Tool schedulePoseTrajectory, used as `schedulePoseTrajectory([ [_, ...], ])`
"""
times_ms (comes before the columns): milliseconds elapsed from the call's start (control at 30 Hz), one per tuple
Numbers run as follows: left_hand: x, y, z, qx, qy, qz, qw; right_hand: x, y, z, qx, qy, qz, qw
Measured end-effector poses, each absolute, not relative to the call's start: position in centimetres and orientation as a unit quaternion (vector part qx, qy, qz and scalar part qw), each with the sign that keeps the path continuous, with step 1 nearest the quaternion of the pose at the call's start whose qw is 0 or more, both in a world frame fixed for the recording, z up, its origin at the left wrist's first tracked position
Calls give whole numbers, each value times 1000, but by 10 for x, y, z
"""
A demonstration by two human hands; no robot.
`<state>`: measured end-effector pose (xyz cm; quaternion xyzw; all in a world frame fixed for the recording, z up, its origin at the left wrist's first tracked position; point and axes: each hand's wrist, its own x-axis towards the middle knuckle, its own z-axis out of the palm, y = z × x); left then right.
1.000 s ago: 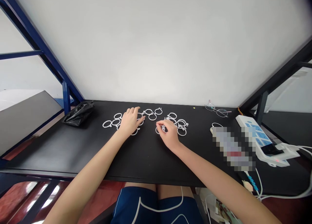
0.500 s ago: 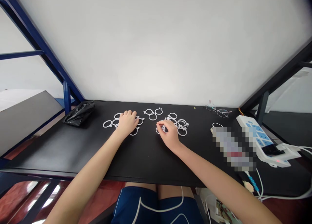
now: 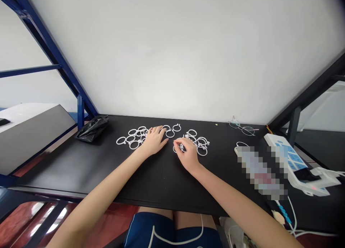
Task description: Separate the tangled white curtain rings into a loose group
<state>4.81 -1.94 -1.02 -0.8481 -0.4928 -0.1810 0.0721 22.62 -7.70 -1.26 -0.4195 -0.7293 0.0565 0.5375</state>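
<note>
Several white curtain rings point(image 3: 134, 145) with small knobs lie in a loose pile on the left of the black table point(image 3: 161, 176). My left hand point(image 3: 153, 140) rests flat at that pile's right edge, fingers spread and thumb out, covering some rings. A second group of white rings point(image 3: 202, 151) lies on the right. Over its near left side is my right hand point(image 3: 187, 152), thumb and forefinger pinched together beside a ring's edge; whether they grip it cannot be seen. Beyond and between my hands are a few linked rings point(image 3: 170, 134).
A crumpled black plastic bag point(image 3: 93, 129) lies at the left. To the right are eyeglasses point(image 3: 246, 130), a blurred phone-like object point(image 3: 261, 174) with a cable, and a white power strip point(image 3: 293, 158) with a plugged-in charger. Blue metal bars point(image 3: 68, 79) frame the left side.
My left hand has moved right from over the left pile, its fingers now spread wider, and more of that pile shows. My right hand keeps its pinch in place. The view has shifted slightly.
</note>
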Motion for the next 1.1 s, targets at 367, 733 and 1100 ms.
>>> schedulePoseTrajectory([
  [367, 66, -7, -10, -883, -452, -126, 19, 226, -77, -14, -411, -733, 62, 539],
  [733, 65, -15, -10, -888, -421, -180, -50, 226, -78, -15, -414, -733, 67, 535],
  [1100, 69, -30, -10, -878, -374, -279, -110, 225, -78, -14, -415, -735, 69, 532],
])
